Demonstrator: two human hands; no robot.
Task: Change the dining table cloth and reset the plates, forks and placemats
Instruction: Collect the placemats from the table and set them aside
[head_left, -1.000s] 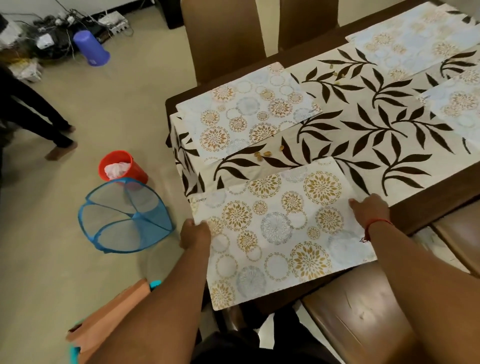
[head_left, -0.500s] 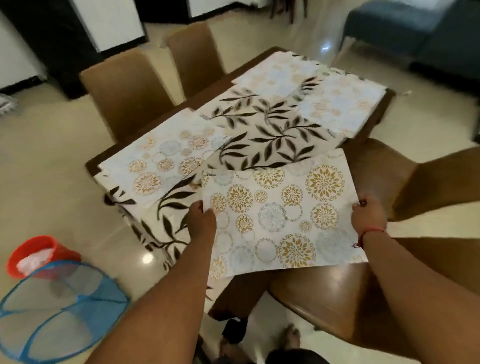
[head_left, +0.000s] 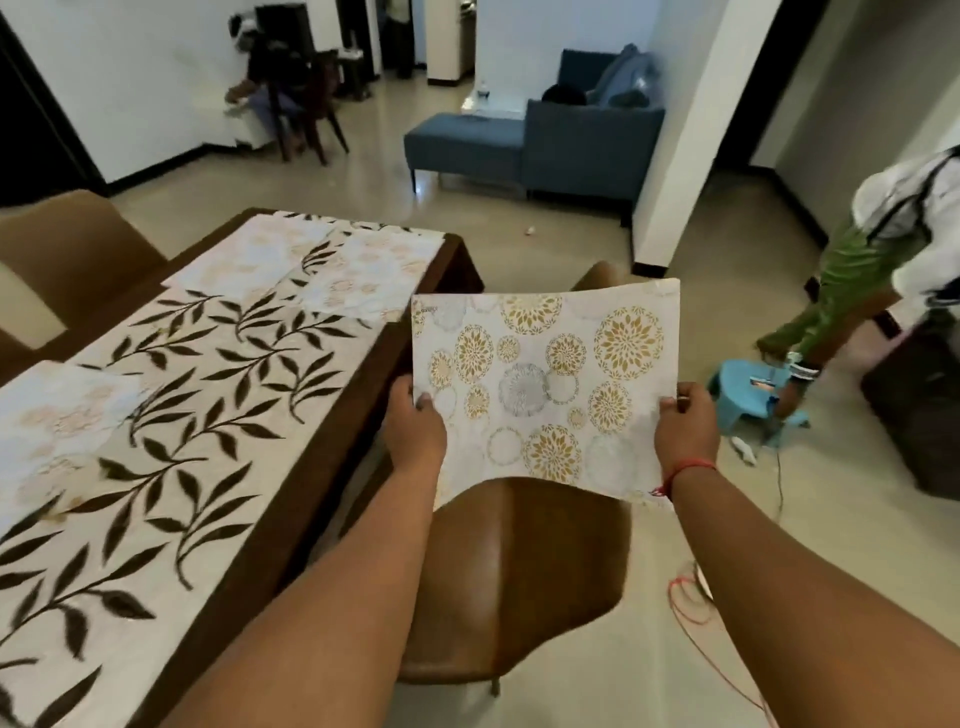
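I am looking at a floral placemat (head_left: 545, 387) in the centre of the frame, and it is hanging in the air over a brown chair (head_left: 514, 582), off the worktop (head_left: 332, 467) at the left. My left hand (head_left: 415, 431) is pinching the placemat's left edge, thumb lying on the printed face, and my right hand (head_left: 685, 431) is gripping its right edge, fingers curling round it; a red thread is circling that wrist. The sheet is bowing slightly, its upper edge curling. On the worktop at the left of the frame, a leaf-print tablecloth (head_left: 208, 395) is lying flat, and three more pale placemats are resting on it: one (head_left: 57, 415) at the left edge and two (head_left: 322, 260) at the far end, side by side. In the upper centre a blue sofa (head_left: 550, 140) is standing on the pale floor. At the right edge a person in green trousers (head_left: 841, 280) is bending towards a light blue stool (head_left: 753, 395). In the upper left another person is sitting at a dark chair (head_left: 306, 114), blurred.
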